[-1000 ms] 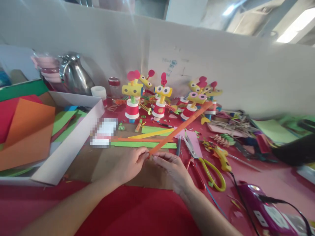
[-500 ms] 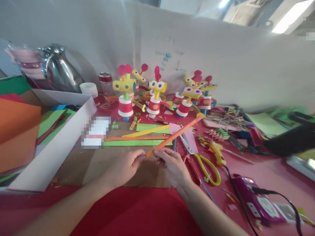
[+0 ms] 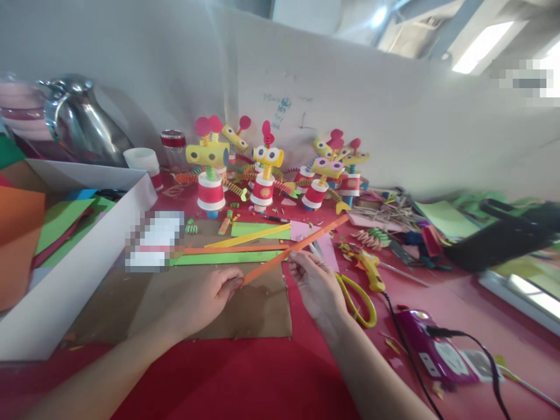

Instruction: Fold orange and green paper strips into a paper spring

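Note:
A long orange paper strip (image 3: pixel 301 243) slants up and to the right over the table. My left hand (image 3: pixel 205 297) pinches its near end above a brown cardboard sheet (image 3: pixel 258 315). My right hand (image 3: pixel 317 283) grips the strip farther along, near its middle. Flat green, yellow and orange strips (image 3: pixel 227 252) lie just beyond my hands. Yellow-handled scissors (image 3: pixel 356 294) rest beside my right hand.
Several paper-cup figures (image 3: pixel 262 175) with yellow tubes stand at the back by the white wall. A white box (image 3: pixel 83 256) of coloured paper sits left, a steel kettle (image 3: pixel 83 122) behind it. A yellow glue gun (image 3: pixel 370 269), purple power strip (image 3: pixel 433 350) and scraps lie right.
My right hand has slid up the orange strip away from my left hand, so the two hands are now farther apart. The view has swung a little to the right.

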`<move>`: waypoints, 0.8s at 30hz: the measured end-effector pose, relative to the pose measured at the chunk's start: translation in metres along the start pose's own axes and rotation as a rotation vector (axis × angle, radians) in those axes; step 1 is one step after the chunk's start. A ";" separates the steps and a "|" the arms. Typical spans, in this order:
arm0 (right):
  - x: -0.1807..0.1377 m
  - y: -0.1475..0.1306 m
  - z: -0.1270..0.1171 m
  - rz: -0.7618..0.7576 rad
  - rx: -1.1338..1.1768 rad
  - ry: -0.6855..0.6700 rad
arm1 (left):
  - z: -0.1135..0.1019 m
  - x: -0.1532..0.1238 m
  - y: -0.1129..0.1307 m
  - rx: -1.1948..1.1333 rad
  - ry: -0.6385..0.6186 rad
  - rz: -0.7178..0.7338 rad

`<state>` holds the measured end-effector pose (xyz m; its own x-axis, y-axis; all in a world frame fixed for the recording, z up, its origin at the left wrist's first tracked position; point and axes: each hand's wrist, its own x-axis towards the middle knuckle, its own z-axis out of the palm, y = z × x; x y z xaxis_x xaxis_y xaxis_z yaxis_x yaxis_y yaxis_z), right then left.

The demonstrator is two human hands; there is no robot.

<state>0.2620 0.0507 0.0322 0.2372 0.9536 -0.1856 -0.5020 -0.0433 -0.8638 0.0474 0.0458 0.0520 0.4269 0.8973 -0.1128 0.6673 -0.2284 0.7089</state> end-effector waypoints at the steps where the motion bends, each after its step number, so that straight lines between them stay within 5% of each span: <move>1: 0.002 -0.002 -0.002 -0.013 0.015 0.009 | -0.002 0.000 0.002 0.011 0.002 0.001; 7: 0.011 -0.012 -0.007 -0.072 0.073 0.077 | -0.006 0.001 0.006 0.043 0.012 0.009; 16: -0.001 -0.003 0.000 0.044 -0.083 -0.153 | -0.004 0.003 -0.004 0.100 0.034 0.026; 24: 0.001 -0.005 -0.003 -0.023 -0.106 -0.099 | -0.012 0.001 0.000 0.212 0.073 -0.018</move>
<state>0.2670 0.0511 0.0356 0.1623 0.9791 -0.1225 -0.4057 -0.0469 -0.9128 0.0404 0.0514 0.0607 0.3738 0.9250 -0.0677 0.7909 -0.2798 0.5442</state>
